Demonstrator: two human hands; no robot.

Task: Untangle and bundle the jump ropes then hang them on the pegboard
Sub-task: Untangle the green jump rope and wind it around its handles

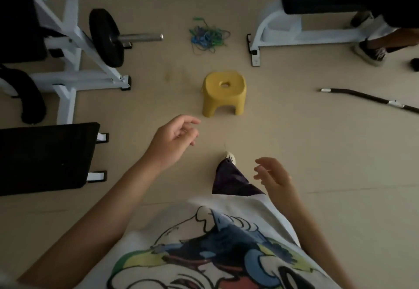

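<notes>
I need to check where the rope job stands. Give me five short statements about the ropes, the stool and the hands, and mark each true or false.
1. The jump ropes lie in a tangled heap on the floor. True.
2. The left hand grips a rope handle. False: its fingers are loosely curled and hold nothing.
3. The yellow stool stands between the person and the ropes. True.
4. The right hand rests on the stool. False: it hangs free, well short of the stool.
5. The ropes lie on top of the stool. False: they lie on the floor beyond it.
</notes>
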